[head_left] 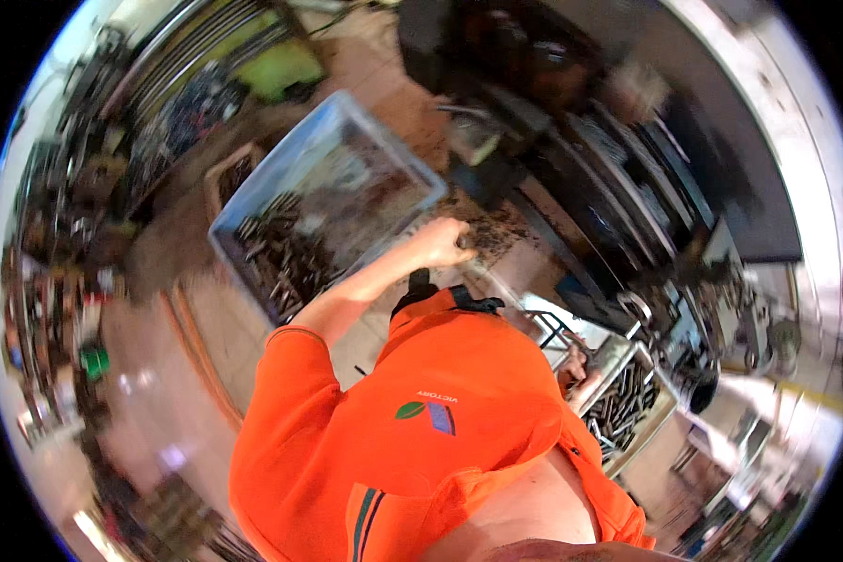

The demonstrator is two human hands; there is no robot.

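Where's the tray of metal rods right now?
In the head view, the tray of metal rods is lower right, beside the orange shirt and right hand.

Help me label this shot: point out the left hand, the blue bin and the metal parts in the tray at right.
Left hand (443, 242): head view, middle of the hand.
Blue bin (295, 155): head view, inner left wall.
Metal parts (625, 409): head view, middle of the pile.
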